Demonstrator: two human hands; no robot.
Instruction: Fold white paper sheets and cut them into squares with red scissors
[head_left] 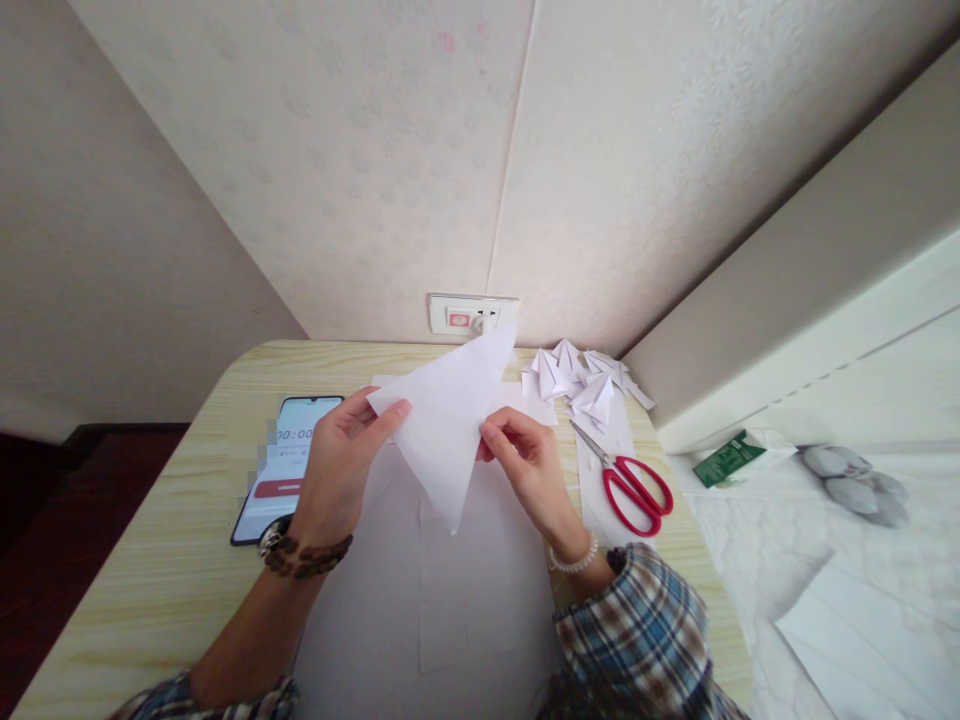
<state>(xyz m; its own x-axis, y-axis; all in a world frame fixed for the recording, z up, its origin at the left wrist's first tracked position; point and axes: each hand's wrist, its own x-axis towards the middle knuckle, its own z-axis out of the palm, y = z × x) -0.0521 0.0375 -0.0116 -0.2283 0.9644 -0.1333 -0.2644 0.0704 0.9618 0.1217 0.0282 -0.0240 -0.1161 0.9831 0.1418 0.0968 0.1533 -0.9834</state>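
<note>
Between my hands a white sheet of paper (450,420), folded into a triangle, is held up above the table. My left hand (345,455) pinches its left corner, with the thumb on the near face. At the triangle's right edge, my right hand (521,455) grips the paper between thumb and fingers. Beneath it, more white paper (480,590) lies spread on the table. To the right of my right hand are scissors (630,490) with red handles, resting on a strip of paper. Several folded paper pieces (574,375) sit behind them.
A phone (289,470) with a timer on screen lies left on the wood-patterned table (172,540). A wall socket (472,315) with a plug is just behind the table. On the right, a white quilted surface (750,540) holds a green and white box (742,455) and loose paper (862,640).
</note>
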